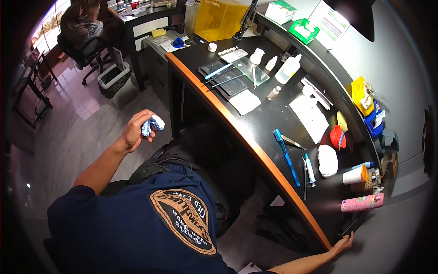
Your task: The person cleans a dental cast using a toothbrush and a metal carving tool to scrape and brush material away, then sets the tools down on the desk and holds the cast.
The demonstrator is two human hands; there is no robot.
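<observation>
My left hand (135, 131) is raised over the floor, left of the desk, its fingers wrapped round a small light-blue and white dental cast (153, 125) with a curved, horseshoe-like shape. Fingers cover part of it. Down at the desk's right end, my right hand (342, 245) has bent fingers by the corner, close to a thin dark item (351, 227). What those fingers grip is too small to make out. Nearest on the desktop to that hand lies a pink patterned bottle (362, 202).
The black desk (269, 123) has an orange front edge. On it lie a blue brush (287, 157), a syringe (310, 170), a white lump (327, 161), a red bowl (337, 136) and a glass slab (252, 73). A bin (116, 82) and a seated person (82, 27) are far left.
</observation>
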